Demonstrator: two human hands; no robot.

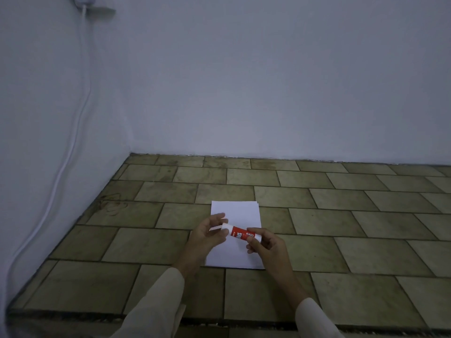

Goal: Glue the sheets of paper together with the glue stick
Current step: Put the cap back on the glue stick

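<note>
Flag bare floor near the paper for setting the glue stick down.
Bare tiles right of the paper; left of it, toward the side wall and cable; and beyond its far edge, up to the back wall. Crowded only over the paper, where left hand and right hand hold the glue stick.

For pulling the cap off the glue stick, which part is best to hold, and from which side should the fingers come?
Grip the white end of the glue stick, likely the cap, coming from the left along its axis: the stick lies almost level over the sheets of paper, that end pointing left. The left hand pinches there; the right hand holds the red body.
</note>
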